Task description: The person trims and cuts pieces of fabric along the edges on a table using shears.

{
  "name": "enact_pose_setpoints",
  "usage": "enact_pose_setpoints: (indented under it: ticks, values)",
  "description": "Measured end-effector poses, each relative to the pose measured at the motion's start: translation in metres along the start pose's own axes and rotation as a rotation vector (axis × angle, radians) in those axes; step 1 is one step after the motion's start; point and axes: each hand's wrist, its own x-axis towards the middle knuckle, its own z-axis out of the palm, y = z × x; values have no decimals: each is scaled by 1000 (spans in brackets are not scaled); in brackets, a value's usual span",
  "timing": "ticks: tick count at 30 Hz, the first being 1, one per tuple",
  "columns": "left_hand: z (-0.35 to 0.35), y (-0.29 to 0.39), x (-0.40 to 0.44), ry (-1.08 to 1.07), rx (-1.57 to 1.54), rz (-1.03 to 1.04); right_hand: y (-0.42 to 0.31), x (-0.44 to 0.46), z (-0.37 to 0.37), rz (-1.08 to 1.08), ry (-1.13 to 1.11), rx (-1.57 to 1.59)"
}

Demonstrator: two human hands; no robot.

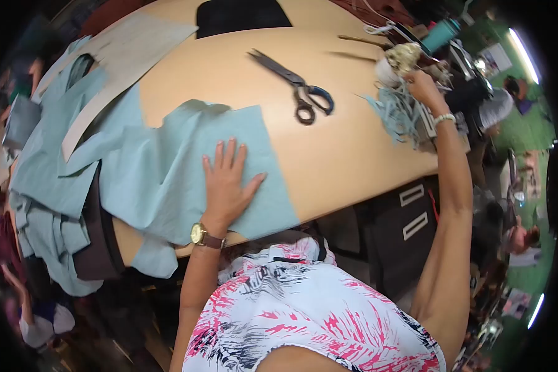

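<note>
My left hand [227,186] lies flat with fingers spread on a light blue cloth [167,155], near its straight right edge. The cloth is rumpled and runs left over the table's edge. My right hand [423,87] is stretched out to the far right corner, fingers curled down at a cream-coloured bundle [404,57]; what the fingertips hold is hidden. Just below that hand is a heap of thin light blue cloth strips [394,115]. Between my hands, large dark-handled scissors [296,87] lie slightly open on the table.
The wooden table [347,155] has a curved edge. A beige pattern sheet [133,62] covers cloth at left; a black pad [242,15] lies at the back. A teal bottle [440,36] stands among clutter at right. Dark drawers [403,232] sit below. Other people work at the sides.
</note>
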Motion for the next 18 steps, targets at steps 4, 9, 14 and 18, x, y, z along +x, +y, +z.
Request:
enact_pose_setpoints:
  ticks: [4,9,14,18]
  values:
    - [0,2,-1,-29,-17,39,-65,-1,-2,-6,177,79]
    - [12,40,-5,-129,-152,196,-218,-63,22,-478,238,717]
    - [-2,57,-19,-131,-321,322,-285,-132,64,-760,-16,671]
    - [-64,26,-33,275,-313,38,-287,-141,83,-716,-10,583]
